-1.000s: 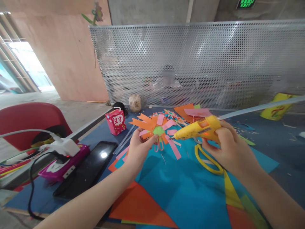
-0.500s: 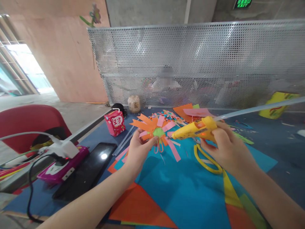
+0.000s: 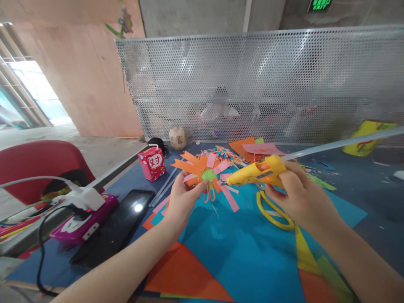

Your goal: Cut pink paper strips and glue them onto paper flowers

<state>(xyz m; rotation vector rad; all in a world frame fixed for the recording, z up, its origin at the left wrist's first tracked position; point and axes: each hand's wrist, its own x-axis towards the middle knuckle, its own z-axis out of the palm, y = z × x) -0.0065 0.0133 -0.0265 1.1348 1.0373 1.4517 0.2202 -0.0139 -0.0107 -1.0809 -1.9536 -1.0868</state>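
Left grip [image 3: 181, 200]: your thumb and fingers pinch the paper flower [image 3: 208, 173] at its lower left, thumb beside the green centre. This side hold probably steadies the flower while leaving its right-hand petals exposed to the other grip.

Right grip [image 3: 299, 189]: your fingers wrap the handle of the glue gun [image 3: 256, 173]. The nozzle points left at the flower's pink strips; you cannot tell whether its tip touches paper.

Glue stick [image 3: 344, 143]: it runs from the gun's rear, up and away to the right of the right grip. Its length likely limits how freely you turn the gun.

Scissors [image 3: 284, 227]: they lie just below and left of the right grip, the nearest snag if you lower it.

Blue paper [image 3: 246, 252]: it spreads below and between your grips, giving the broadest open room.

Drink carton [image 3: 152, 163]: it stands beyond and left of the left grip, near the orange petals.

Phone [image 3: 116, 229]: it lies left of the left grip, on the bench [image 3: 378, 181].

Mesh screen [image 3: 252, 71]: it bounds forward reach beyond both grips.
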